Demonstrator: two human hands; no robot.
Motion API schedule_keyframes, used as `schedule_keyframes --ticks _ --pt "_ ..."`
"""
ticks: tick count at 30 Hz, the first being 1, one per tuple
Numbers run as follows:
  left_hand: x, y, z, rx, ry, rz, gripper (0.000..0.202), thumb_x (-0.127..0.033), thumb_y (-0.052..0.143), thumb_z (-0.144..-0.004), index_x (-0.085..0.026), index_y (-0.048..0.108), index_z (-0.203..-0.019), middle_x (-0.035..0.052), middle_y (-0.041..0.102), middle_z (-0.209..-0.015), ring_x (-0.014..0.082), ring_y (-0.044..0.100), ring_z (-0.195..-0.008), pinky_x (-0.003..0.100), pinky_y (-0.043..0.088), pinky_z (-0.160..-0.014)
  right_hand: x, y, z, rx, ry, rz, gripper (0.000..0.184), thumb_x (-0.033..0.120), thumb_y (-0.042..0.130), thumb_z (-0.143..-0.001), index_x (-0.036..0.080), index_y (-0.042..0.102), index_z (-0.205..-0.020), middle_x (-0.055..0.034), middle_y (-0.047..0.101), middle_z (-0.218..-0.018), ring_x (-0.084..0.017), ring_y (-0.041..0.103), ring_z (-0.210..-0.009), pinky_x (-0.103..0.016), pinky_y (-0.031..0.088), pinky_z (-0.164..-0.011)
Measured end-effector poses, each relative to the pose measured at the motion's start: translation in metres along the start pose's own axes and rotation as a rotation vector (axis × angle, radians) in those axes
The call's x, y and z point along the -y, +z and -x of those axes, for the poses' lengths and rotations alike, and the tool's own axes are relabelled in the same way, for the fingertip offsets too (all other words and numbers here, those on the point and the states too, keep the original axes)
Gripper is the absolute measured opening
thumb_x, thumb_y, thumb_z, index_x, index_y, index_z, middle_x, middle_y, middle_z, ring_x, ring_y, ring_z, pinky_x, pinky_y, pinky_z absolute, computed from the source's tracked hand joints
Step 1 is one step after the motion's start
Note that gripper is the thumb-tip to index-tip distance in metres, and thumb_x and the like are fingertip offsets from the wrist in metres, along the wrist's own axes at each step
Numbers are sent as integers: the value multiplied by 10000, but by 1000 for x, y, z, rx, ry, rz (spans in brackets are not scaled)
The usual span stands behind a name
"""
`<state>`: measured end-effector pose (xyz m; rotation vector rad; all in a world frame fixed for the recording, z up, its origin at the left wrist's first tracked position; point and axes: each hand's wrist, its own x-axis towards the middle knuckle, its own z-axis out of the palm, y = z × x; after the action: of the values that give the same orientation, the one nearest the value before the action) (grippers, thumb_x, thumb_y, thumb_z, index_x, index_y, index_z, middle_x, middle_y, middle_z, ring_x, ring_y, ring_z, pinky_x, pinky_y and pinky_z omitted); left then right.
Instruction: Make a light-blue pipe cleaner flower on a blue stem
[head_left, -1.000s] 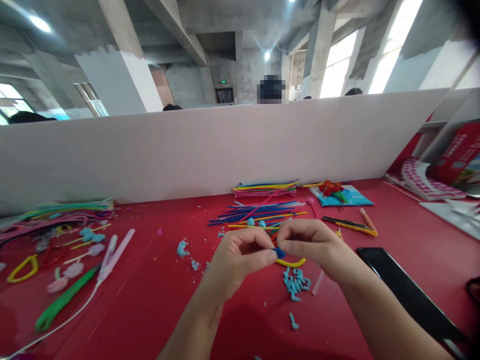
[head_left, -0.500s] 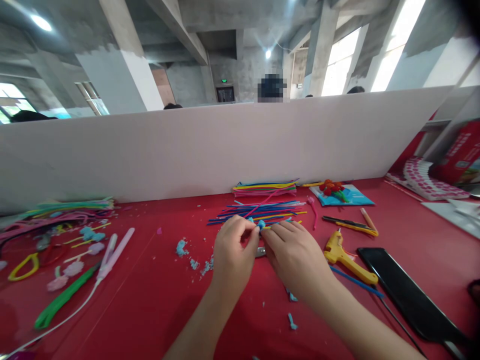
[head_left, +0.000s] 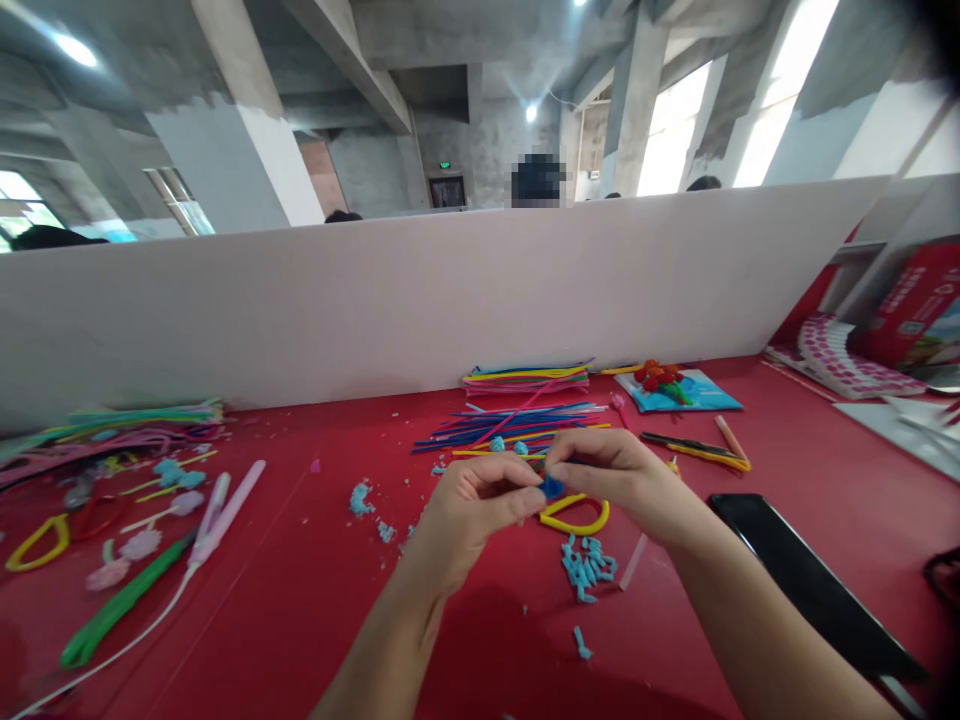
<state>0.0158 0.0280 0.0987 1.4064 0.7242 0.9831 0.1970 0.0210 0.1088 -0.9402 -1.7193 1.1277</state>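
Note:
Both my hands meet over the red table [head_left: 300, 600], pinching a small blue pipe-cleaner piece [head_left: 553, 488] between their fingertips. My left hand [head_left: 472, 515] is closed on it from the left, my right hand [head_left: 619, 475] from the right. A yellow loop [head_left: 577, 522] lies just below the hands. Several light blue cut bits [head_left: 589, 570] are heaped under my right wrist. A fan of blue, pink and yellow pipe cleaners [head_left: 517, 425] lies just beyond the hands.
A white divider board [head_left: 420, 300] runs across the back. Left lie a pink-white tool with a cord [head_left: 221, 510], a green strip [head_left: 120, 605] and more pipe cleaners [head_left: 112, 425]. A black flat object [head_left: 802, 580] sits right. Pens [head_left: 697, 450] and a blue card with a red flower [head_left: 675, 385] lie behind.
My hands have pulled back from the pipe-cleaner fan toward me and now hold the blue piece up; the yellow glue gun seen half a second ago is now hidden behind my right hand.

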Motion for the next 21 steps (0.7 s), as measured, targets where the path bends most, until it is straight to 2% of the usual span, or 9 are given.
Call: schedule_keyframes --ticks 3,6,9,11,15,17,21 --pt "4 3 -2 -127 9 87 67 -184 683 -682 -159 640 -637 -14 518 -651 87 435 -590 199 362 -562 -6 10 -4 -81 61 -90 184 324 552 -813 161 599 -741 30 476 -608 -91 434 -565 -220 360 -536" --pt "5 3 -5 -221 24 117 82 -184 686 -674 -149 631 -626 -18 500 -621 89 436 -600 191 365 -561 -11 20 -7 -164 49 -28 206 339 519 -827 163 608 -766 26 477 -604 -98 441 -567 -221 367 -534" --pt "5 2 -6 -246 22 174 65 -171 692 -668 -144 641 -637 -20 532 -622 82 458 -607 183 383 -592 -12 29 -7 -260 16 76 182 314 483 -846 180 606 -849 12 528 -657 -114 478 -610 -228 389 -565" --pt "5 2 -6 -246 16 219 61 -163 696 -664 -146 640 -646 -23 553 -628 77 472 -603 177 387 -595 -12 34 -6 -305 11 66 157 304 471 -854 191 576 -882 16 536 -668 -117 491 -612 -226 397 -567" --pt "4 4 -4 -257 39 251 76 -174 695 -657 -154 623 -650 -25 561 -637 89 494 -615 197 402 -614 -11 41 -3 -282 -30 104 125 269 461 -863 192 546 -814 23 514 -664 -114 477 -621 -214 385 -564" --pt "2 5 -3 -307 85 141 78 -195 680 -671 -162 613 -647 -25 549 -640 105 497 -633 212 402 -629 -10 45 -2 -301 -73 238 126 236 464 -859 192 541 -770 20 515 -671 -115 469 -631 -213 374 -572" --pt "-2 3 0 -463 283 -344 98 -204 624 -725 -181 591 -635 -13 536 -669 127 485 -651 225 378 -627 -9 49 1 -345 -189 624 125 163 455 -853 186 562 -794 2 557 -696 -128 479 -625 -234 358 -579"
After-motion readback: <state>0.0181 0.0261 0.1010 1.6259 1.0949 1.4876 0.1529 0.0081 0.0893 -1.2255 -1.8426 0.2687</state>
